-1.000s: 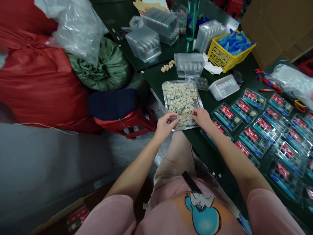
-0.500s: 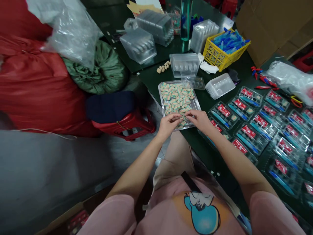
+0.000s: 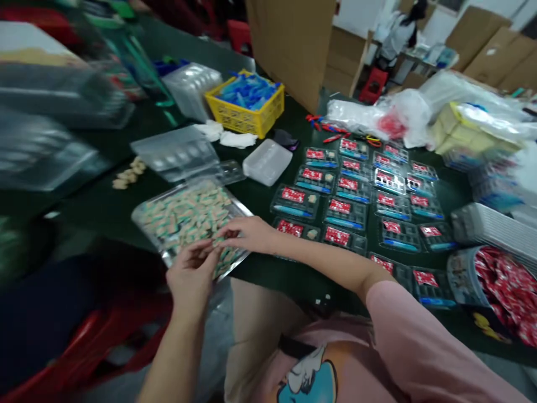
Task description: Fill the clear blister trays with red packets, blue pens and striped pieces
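Observation:
A metal tray (image 3: pixel 147 230) heaped with small striped pieces (image 3: pixel 184 215) sits at the near edge of the dark green table (image 3: pixel 260 204). My left hand (image 3: pixel 191 277) hovers at the tray's front corner, fingers curled and pinched on something I cannot make out. My right hand (image 3: pixel 247 234) reaches across the tray's right side, fingers together on the pieces. Rows of clear blister packs (image 3: pixel 348 212) with red cards and blue pens lie to the right.
A yellow basket (image 3: pixel 245 103) of blue pens stands at the back, with stacks of clear plastic trays (image 3: pixel 178 159) and a white lidded box (image 3: pixel 267 161) nearby. A tub of red cards (image 3: pixel 499 291) sits far right. Cardboard boxes (image 3: pixel 293 45) rise behind. The left side is blurred.
The view has swung sharply to the right, showing more of the table. Both hands stay at the tray's near edge; my right hand now stretches further left over the pieces.

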### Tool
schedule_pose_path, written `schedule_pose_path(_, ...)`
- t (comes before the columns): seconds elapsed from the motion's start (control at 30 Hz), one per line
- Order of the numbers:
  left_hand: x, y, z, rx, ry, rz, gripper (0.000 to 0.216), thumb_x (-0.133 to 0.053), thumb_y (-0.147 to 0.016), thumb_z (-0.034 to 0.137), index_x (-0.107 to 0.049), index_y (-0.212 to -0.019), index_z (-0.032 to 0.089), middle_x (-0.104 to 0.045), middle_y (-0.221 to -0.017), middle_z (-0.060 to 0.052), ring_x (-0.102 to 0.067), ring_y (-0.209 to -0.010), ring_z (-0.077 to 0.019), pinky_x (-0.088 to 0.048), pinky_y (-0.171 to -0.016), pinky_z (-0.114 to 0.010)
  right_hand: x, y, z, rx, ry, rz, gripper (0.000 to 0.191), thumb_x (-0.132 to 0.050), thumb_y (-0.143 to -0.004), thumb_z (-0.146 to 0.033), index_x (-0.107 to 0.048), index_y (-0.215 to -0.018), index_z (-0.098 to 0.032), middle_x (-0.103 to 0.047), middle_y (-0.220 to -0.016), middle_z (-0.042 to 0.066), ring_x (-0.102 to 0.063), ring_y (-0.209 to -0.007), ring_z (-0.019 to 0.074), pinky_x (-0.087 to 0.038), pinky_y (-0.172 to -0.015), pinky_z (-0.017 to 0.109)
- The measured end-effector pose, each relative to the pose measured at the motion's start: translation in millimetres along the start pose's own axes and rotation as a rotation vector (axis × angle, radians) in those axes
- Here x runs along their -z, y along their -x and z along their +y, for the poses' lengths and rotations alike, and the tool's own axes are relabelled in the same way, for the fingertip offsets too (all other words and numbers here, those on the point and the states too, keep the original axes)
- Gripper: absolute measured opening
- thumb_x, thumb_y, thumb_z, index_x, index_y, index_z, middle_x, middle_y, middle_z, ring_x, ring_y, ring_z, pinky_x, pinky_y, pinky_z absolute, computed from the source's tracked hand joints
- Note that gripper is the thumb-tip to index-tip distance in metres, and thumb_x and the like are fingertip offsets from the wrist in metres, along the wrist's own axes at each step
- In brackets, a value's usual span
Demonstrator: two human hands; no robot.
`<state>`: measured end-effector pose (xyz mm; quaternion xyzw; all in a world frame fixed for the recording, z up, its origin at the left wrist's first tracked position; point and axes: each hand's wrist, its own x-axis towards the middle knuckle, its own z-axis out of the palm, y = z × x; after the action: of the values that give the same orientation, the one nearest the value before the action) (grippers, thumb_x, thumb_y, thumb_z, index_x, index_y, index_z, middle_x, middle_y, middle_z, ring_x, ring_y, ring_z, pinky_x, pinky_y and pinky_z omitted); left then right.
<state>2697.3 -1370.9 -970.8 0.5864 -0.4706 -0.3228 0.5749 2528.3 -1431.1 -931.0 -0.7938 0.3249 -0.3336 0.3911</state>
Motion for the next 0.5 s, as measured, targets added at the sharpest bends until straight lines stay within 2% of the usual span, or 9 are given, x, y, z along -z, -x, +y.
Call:
schedule_pose_path(0.13, -36.2, 7.9, 22.5, -0.038, 0.039, -0.071, 0.028, -0.080, -0.066, 0.035, -0.068, -0.091, 0.035, -0.072, -0.082, 0.010, -0.068, -0.080, -0.0172, -0.060, -0.080, -0.041, 31.1, 21.8, -1.6, 0.028, 0.010, 0.039, 0.012, -0.067, -0.084, -0.033, -0.060, -0.081, -0.025, -0.064, -0.080, -0.009, -0.060, -0.081, 0.0108, -0.045, -0.076, 0.019)
schedule_pose_path(0.27, -72.8, 20.3, 40.7, -0.020, 0.037, -0.200, 0.039, -0.079, -0.068, 0.035, -0.068, -0.104, 0.025, -0.073, -0.093, 0.000, -0.070, -0.084, -0.0193, -0.060, -0.083, -0.039, 82.7, 62.2, 2.9, -0.021, -0.019, 0.151, 0.013, -0.066, -0.083, -0.033, -0.063, -0.083, -0.021, -0.063, -0.074, -0.006, -0.058, -0.070, 0.0108, -0.045, -0.068, 0.021)
schedule_pose_path(0.37, -91.5, 27.6, 46.8, -0.019, 0.026, -0.285, 0.039, -0.074, -0.074, 0.036, -0.067, -0.111, 0.024, -0.072, -0.097, -0.003, -0.069, -0.088, -0.0197, -0.059, -0.084, -0.036, 137.3, 98.9, 25.5, -0.159, -0.020, 0.297, 0.017, -0.065, -0.082, -0.035, -0.066, -0.084, -0.018, -0.066, -0.074, -0.003, -0.058, -0.069, 0.0109, -0.045, -0.069, 0.022)
schedule_pose_path(0.5, -106.5, 33.2, 48.8, -0.005, 0.043, -0.294, 0.036, -0.075, -0.074, 0.034, -0.069, -0.108, 0.026, -0.071, -0.110, -0.003, -0.069, -0.090, -0.0175, -0.057, -0.087, -0.031, 228.2, 156.3, 76.0, -0.430, 0.084, 0.538, 0.023, -0.068, -0.077, -0.040, -0.068, -0.083, -0.017, -0.067, -0.072, -0.001, -0.058, -0.067, 0.0119, -0.044, -0.068, 0.024)
